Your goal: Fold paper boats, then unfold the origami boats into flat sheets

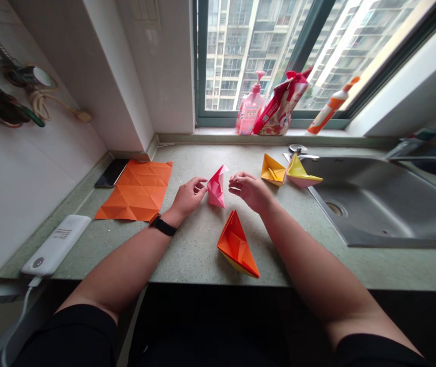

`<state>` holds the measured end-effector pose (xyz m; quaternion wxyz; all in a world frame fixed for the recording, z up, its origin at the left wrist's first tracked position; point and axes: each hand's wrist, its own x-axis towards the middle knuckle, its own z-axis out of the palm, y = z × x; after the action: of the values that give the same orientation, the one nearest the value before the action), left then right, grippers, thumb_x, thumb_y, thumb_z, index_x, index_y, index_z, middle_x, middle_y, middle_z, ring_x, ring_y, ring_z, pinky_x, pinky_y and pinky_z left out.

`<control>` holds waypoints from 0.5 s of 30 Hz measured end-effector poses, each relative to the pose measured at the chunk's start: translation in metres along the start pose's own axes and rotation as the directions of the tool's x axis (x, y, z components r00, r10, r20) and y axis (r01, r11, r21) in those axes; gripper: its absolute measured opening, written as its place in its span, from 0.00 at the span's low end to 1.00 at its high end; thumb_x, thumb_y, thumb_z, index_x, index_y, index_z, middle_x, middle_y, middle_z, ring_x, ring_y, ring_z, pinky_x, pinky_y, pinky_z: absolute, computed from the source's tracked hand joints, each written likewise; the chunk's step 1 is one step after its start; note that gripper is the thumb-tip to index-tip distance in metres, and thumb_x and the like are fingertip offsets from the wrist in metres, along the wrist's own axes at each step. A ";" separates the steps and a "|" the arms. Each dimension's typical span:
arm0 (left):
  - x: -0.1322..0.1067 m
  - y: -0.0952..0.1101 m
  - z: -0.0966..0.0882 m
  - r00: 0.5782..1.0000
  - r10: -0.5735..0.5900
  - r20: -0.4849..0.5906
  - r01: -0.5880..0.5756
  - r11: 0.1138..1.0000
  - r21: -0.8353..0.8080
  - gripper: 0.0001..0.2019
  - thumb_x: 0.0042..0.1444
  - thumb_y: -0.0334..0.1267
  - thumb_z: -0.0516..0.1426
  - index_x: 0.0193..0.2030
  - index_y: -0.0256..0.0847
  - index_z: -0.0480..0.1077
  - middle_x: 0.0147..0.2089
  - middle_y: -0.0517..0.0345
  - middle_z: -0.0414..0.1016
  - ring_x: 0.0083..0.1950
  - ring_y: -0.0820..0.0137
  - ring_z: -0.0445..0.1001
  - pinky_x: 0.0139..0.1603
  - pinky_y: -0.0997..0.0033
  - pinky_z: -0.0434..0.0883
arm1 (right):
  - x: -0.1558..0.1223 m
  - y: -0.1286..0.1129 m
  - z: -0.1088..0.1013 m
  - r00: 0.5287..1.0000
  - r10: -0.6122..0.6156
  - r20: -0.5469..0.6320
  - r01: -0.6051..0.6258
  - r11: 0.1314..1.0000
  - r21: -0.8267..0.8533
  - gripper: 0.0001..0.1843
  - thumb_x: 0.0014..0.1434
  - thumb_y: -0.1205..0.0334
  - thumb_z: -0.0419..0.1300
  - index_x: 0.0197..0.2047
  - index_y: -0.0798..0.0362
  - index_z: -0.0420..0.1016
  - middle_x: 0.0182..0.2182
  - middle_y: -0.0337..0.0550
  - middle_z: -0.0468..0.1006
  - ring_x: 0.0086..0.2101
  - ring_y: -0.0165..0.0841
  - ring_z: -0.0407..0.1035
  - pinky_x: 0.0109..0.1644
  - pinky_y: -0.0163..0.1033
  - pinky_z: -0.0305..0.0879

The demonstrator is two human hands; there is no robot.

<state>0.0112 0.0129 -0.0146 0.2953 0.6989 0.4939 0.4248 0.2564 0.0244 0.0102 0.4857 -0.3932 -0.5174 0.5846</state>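
A small pink paper boat [215, 186] stands on the counter between my two hands. My left hand [190, 196] is at its left side, fingers loosely bent and apart, the tips at the boat's edge; whether they touch it I cannot tell. To the right, my right hand [250, 189] hovers with curved fingers, a small gap between it and the boat. Closer to me lies an orange paper boat [238, 243] with a yellow underside. Beyond my right hand sit a yellow-orange paper boat [273, 169] and a yellow-and-pink one [302, 172].
A creased orange paper sheet [136, 191] lies left, against a dark phone [111, 173]. A white power bank [56, 244] with a cable is at the left edge. The steel sink [389, 204] is right. A pump bottle [250, 109], red bag [282, 107] and orange-white bottle [330, 108] line the sill.
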 end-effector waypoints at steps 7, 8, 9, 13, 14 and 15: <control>-0.002 0.004 0.002 0.997 0.073 0.039 -0.078 0.984 0.162 0.14 0.69 0.37 0.61 0.59 0.44 0.80 0.44 0.55 0.86 0.40 0.65 0.82 0.46 0.67 0.77 | 0.003 0.013 0.003 0.994 -0.095 -0.045 0.074 0.937 -0.342 0.17 0.53 0.44 0.69 0.36 0.48 0.79 0.31 0.39 0.80 0.33 0.35 0.73 0.42 0.43 0.71; -0.003 0.005 0.002 0.993 0.099 0.070 -0.109 0.980 0.168 0.13 0.69 0.36 0.61 0.57 0.44 0.81 0.46 0.54 0.86 0.42 0.65 0.82 0.47 0.67 0.77 | 0.003 0.014 0.002 0.992 -0.116 -0.041 0.089 0.909 -0.406 0.16 0.54 0.45 0.69 0.36 0.48 0.81 0.31 0.40 0.81 0.33 0.36 0.73 0.42 0.43 0.70; -0.005 0.007 0.002 0.988 0.115 0.101 -0.130 0.977 0.166 0.12 0.69 0.35 0.61 0.55 0.44 0.82 0.47 0.54 0.87 0.44 0.64 0.83 0.48 0.66 0.77 | 0.002 0.014 0.000 0.990 -0.134 -0.037 0.101 0.877 -0.469 0.14 0.54 0.46 0.68 0.36 0.48 0.82 0.32 0.40 0.82 0.34 0.37 0.74 0.42 0.43 0.69; -0.007 0.008 0.003 0.982 0.114 0.152 -0.138 0.978 0.159 0.08 0.68 0.34 0.63 0.50 0.43 0.84 0.48 0.53 0.88 0.46 0.62 0.85 0.49 0.65 0.78 | 0.001 0.012 -0.008 0.991 -0.137 -0.001 0.103 0.751 -0.652 0.11 0.56 0.50 0.66 0.34 0.48 0.84 0.32 0.42 0.84 0.34 0.37 0.74 0.41 0.43 0.66; -0.007 0.008 0.004 0.982 0.110 0.154 -0.134 0.978 0.161 0.08 0.68 0.34 0.63 0.50 0.43 0.84 0.47 0.53 0.88 0.46 0.62 0.85 0.49 0.65 0.78 | 0.000 0.011 -0.009 0.993 -0.117 0.008 0.092 0.735 -0.672 0.12 0.56 0.50 0.66 0.34 0.49 0.84 0.32 0.42 0.84 0.33 0.37 0.74 0.40 0.43 0.65; -0.007 0.008 0.004 0.982 0.106 0.158 -0.131 0.978 0.163 0.08 0.68 0.34 0.63 0.50 0.43 0.84 0.47 0.53 0.89 0.45 0.62 0.86 0.48 0.65 0.78 | -0.001 0.010 -0.011 0.996 -0.093 0.017 0.079 0.722 -0.687 0.13 0.57 0.49 0.66 0.34 0.49 0.85 0.31 0.42 0.84 0.33 0.37 0.73 0.39 0.42 0.64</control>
<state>0.0169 0.0036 -0.0118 0.2437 0.7797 0.4628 0.3443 0.2655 0.0261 -0.0011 0.3371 -0.5258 -0.7102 0.3250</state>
